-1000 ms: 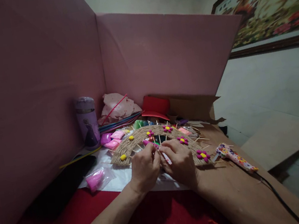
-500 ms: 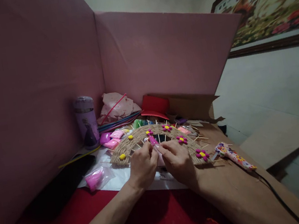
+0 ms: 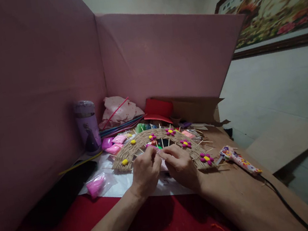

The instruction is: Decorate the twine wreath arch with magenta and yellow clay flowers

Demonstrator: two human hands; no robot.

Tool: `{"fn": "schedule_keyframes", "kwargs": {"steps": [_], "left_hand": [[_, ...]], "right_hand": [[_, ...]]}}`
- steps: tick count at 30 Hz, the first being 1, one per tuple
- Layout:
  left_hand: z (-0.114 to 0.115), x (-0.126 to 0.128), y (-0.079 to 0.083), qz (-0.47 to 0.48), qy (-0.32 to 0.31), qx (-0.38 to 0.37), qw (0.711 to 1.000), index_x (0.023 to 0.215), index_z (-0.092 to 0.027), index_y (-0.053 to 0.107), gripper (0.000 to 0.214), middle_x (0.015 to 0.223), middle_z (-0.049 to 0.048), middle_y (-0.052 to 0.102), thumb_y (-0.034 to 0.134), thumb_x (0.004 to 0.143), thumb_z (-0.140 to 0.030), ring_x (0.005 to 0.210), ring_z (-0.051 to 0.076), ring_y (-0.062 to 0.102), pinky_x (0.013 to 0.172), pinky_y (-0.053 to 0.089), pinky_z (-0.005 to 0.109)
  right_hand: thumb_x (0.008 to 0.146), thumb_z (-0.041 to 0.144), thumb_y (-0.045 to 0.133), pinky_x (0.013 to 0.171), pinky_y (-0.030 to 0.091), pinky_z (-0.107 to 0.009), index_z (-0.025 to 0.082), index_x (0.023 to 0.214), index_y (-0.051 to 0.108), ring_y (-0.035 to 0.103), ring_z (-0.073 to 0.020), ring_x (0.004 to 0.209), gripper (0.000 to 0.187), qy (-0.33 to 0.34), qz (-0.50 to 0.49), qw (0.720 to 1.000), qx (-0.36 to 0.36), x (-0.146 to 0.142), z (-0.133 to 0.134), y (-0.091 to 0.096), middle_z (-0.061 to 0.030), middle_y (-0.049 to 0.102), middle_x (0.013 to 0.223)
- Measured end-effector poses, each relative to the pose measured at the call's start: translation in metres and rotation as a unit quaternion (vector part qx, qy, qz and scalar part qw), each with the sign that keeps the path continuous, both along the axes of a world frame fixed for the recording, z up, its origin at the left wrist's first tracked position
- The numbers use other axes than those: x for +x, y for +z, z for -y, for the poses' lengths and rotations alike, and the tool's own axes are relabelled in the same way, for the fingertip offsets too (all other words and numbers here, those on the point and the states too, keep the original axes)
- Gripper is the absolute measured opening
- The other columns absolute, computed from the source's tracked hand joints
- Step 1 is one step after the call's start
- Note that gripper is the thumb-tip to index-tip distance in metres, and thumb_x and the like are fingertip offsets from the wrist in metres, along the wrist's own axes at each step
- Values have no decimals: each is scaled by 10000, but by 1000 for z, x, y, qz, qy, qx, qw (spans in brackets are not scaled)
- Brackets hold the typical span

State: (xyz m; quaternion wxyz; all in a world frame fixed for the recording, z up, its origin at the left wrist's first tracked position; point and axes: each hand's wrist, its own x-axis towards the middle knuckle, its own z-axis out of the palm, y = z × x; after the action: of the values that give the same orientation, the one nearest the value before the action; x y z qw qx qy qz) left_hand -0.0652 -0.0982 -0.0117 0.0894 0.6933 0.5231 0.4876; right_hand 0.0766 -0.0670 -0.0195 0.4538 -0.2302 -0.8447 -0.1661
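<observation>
My left hand [image 3: 145, 171] and my right hand [image 3: 180, 165] are close together at the middle of the table, fingertips pinched and nearly touching over a small pink piece of clay [image 3: 150, 146] that I can barely make out. Just behind them lies a half-round woven twine arch [image 3: 143, 139] with wooden sticks poking out. Magenta clay flowers with yellow centres [image 3: 206, 158] and yellow dots [image 3: 124, 162] sit on the arch.
A patterned glue gun [image 3: 237, 159] with a black cord lies at the right. A purple bottle [image 3: 87, 125], pink clay packets [image 3: 113, 144], a clay bag [image 3: 96, 185], a red object [image 3: 159, 111] and a cardboard box [image 3: 199, 110] stand before the pink screen [image 3: 162, 52].
The pink piece, held up between the fingertips half a second ago, has come lower and is mostly hidden. Both hands have drawn slightly together; the view shifted a little left.
</observation>
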Motion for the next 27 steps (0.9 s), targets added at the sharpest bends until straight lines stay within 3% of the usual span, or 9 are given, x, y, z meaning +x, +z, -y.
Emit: {"fn": "schedule_keyframes", "kwargs": {"steps": [7,13,21,27], "left_hand": [[-2,-1,-1,-12,-11,12,1000,690,-201,439,176,580,-29,464,399,859,-230,550,122,468,578,314,247],[0,0,-4,-40,-27,16,999,696,-199,450,160,604,-19,489,402,848,-205,570,123,486,587,327,242],[-2,0,-3,-21,-15,15,1000,700,-202,470,158,603,-17,520,411,845,-228,562,124,496,578,334,238],[1,0,0,-31,-30,13,999,749,-204,493,149,628,-8,550,398,859,-237,583,132,520,592,348,240]], "right_hand": [[872,96,420,667,481,-310,168,1072,625,531,-181,786,295,-14,9,1000,-6,-1,-1,-3,-91,614,842],[862,124,424,673,473,-322,157,930,657,509,-189,785,245,-22,24,998,-61,-2,-4,-1,-89,573,822],[792,58,436,740,493,-340,172,956,637,543,-196,858,282,48,-16,992,-115,1,-5,-3,-85,591,892],[837,120,476,791,496,-347,184,1030,623,567,-192,885,251,66,-81,980,-169,-2,-2,-3,-81,596,938]]}}
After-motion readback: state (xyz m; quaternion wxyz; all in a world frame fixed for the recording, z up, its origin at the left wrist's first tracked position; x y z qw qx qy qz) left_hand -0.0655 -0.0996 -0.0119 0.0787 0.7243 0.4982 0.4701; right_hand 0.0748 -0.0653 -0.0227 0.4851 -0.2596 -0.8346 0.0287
